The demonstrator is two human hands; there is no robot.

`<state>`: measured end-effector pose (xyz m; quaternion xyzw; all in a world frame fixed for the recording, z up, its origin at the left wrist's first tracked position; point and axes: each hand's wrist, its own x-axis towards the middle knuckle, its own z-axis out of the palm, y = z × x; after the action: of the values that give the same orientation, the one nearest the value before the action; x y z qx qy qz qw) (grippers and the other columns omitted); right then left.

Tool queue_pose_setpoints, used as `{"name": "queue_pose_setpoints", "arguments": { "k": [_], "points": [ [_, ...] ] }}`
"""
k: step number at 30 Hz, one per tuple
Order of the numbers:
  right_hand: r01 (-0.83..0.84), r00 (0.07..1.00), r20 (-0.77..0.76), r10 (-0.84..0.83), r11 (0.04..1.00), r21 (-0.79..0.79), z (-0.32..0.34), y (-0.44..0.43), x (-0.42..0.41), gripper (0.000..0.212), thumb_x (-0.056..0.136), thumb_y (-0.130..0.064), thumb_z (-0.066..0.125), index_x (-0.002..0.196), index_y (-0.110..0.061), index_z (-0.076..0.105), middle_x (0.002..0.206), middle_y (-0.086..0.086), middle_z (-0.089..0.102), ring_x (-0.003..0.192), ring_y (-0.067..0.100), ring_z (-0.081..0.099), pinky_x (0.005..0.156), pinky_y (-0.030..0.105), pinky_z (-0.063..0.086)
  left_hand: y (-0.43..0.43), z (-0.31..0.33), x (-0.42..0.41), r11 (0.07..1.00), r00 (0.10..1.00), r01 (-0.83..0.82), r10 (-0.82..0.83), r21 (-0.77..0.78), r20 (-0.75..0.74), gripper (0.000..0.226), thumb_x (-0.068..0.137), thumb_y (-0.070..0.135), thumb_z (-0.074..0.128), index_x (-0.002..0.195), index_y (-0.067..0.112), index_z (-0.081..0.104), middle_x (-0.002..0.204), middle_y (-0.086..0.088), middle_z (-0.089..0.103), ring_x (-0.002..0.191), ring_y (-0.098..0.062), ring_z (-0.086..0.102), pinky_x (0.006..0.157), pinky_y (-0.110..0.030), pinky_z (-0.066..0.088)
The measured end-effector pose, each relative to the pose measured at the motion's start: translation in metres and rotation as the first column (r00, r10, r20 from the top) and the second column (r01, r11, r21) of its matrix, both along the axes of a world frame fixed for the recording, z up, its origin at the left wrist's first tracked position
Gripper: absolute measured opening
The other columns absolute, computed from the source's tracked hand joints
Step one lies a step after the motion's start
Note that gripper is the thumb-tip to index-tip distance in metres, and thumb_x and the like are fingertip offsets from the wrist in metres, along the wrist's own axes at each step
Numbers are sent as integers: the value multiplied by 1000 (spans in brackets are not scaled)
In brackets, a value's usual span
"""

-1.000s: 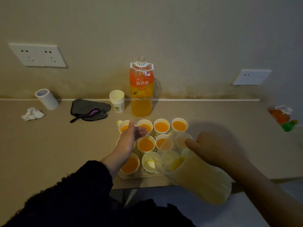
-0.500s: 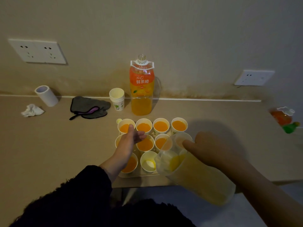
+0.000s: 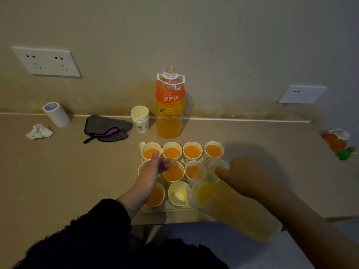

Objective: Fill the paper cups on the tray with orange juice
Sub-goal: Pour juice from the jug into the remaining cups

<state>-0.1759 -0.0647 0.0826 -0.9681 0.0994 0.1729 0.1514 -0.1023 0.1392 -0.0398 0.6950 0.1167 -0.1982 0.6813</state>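
Note:
Several paper cups stand on a tray (image 3: 167, 210) near the table's front edge; most hold orange juice. One front-row cup (image 3: 177, 196) has only a little juice at its bottom. My right hand (image 3: 250, 176) grips a clear plastic jug (image 3: 233, 208) of orange juice, tilted with its spout right beside that cup's rim. My left hand (image 3: 155, 167) hovers with relaxed fingers over the left cups and holds nothing. A juice-filled cup (image 3: 173, 173) sits just right of it.
An open orange juice bottle (image 3: 170, 105) stands behind the tray, with a stack of spare paper cups (image 3: 140, 121) to its left. A grey cloth (image 3: 105, 129), a tape roll (image 3: 56, 114) and crumpled tissue (image 3: 38, 131) lie at the left. Small bottles (image 3: 338, 142) lie far right.
The jug has stayed tilted beside the nearly empty front cup, and my left hand has held its place over the left cups. The view has shifted slightly.

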Motion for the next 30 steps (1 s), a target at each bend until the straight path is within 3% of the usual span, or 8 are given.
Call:
{"name": "queue_pose_setpoints", "arguments": {
  "k": [11,24,30],
  "points": [
    [-49,998,-32,46,993,-103,0,7,6,42,97,-45,40,64,-19,42,64,-1,43,56,6,38,51,22,25,2,-1,-1,1000,1000,17,-17,1,7,59,102,45,16,94,17,67,99,-9,71,97,-17,64,113,-43,27],
    [-52,998,-35,49,994,-99,2,8,7,42,96,-45,41,63,-18,44,62,-1,44,55,7,39,52,22,27,3,-3,-2,999,999,45,-45,3,-18,61,101,48,16,97,16,68,98,-5,71,100,-16,64,113,-43,27],
    [-63,998,-27,61,993,-97,-6,6,9,40,95,-45,43,64,-19,46,65,-1,47,60,8,43,61,24,36,2,-1,-4,998,998,59,-59,-2,-23,59,101,47,17,95,18,67,97,-6,71,100,-18,63,112,-41,30]
  ]
}}
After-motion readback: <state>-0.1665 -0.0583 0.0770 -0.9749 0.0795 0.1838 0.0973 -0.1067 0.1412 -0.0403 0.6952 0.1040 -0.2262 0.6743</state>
